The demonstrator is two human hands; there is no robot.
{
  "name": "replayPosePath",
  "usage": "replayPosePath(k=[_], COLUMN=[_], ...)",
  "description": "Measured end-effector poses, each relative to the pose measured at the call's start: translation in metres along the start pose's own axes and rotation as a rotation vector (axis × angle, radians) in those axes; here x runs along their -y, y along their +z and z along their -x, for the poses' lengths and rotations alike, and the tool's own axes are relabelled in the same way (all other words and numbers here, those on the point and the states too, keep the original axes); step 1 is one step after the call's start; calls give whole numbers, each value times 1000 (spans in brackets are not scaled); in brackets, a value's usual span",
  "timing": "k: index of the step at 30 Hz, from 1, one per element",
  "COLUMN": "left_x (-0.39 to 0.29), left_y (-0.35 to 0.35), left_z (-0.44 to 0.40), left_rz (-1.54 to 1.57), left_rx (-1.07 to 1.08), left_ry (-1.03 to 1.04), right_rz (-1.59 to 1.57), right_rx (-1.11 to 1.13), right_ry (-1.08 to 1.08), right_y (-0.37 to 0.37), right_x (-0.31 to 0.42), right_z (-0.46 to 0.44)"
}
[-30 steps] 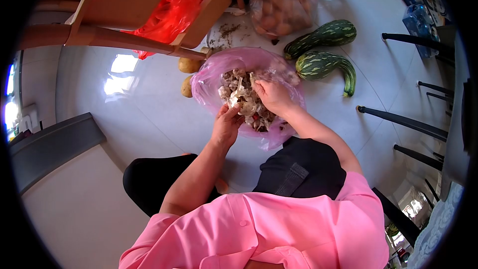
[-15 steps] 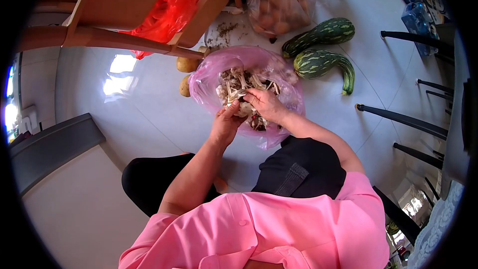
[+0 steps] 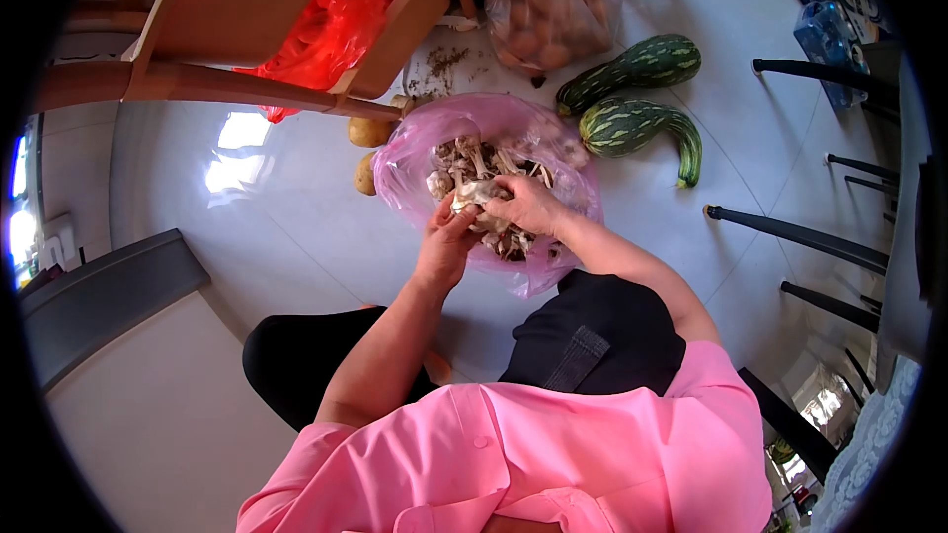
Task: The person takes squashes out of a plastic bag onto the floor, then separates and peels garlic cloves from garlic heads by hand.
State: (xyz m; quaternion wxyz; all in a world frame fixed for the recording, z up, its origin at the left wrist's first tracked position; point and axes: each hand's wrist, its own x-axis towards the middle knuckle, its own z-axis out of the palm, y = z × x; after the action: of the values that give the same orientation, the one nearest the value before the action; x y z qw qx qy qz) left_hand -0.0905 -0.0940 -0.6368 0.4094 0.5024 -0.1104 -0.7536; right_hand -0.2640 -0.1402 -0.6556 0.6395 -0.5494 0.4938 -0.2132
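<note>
A pink translucent plastic bag [image 3: 408, 153] lies open on the floor, with garlic bulbs, dry stalks and loose skins [image 3: 477, 156] inside. Over its middle, a pale garlic bulb [image 3: 475, 194] is held between both hands. The fingers and thumb of my left hand [image 3: 446, 242] pinch it from the lower left. From the right, my right hand [image 3: 529, 205] closes its fingers on the same bulb. Its stalk and the fingertips partly hide each other.
Two striped green squashes [image 3: 632, 125] lie right of the bag. Two potatoes [image 3: 365, 174] are at its left. Behind stand a clear bag of round brownish items [image 3: 553, 20], a wooden chair [image 3: 237, 89] and a red bag [image 3: 341, 25]. Black furniture legs [image 3: 800, 237] stand at the right.
My right hand has come from the right side of the garlic pile to the bulb at my left fingertips. My left hand stays nearly in place.
</note>
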Motion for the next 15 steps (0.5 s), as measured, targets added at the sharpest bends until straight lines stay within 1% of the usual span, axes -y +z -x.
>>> replayPosePath(k=[1,3,5,7,8,9,10,11,12,15], left_x=[-2,-3,-4,-8,-9,-8,-7,-6,-7,-8], left_y=[3,-2,-6,-6,-7,-9,-11,-13,-12,-10], left_z=[0,-1,-1,0,0,0,-1,-1,-1,-1], left_rz=[-125,-145,-55,-34,-12,-11,64,138,137,119], left_rx=[-48,-38,33,58,83,82,58,33,33,31], left_ry=[66,58,12,-1,-14,-12,-48,-85,-85,-95], right_rz=[-1,-18,-46,-75,-57,-37,-36,-172,-309,-218], right_rx=[0,46,80,114,104,95,96,79,61,112], right_ry=[0,-86,-70,-55,-87,-121,-122,-115,-107,-58], right_y=[0,2,0,-1,-1,-2,-1,1,2,-1], right_x=[-5,-13,-15,-13,-12,-12,-14,-17,-19,-18], right_z=[-3,-9,-13,-13,-12,-12,-12,-11,-10,-12])
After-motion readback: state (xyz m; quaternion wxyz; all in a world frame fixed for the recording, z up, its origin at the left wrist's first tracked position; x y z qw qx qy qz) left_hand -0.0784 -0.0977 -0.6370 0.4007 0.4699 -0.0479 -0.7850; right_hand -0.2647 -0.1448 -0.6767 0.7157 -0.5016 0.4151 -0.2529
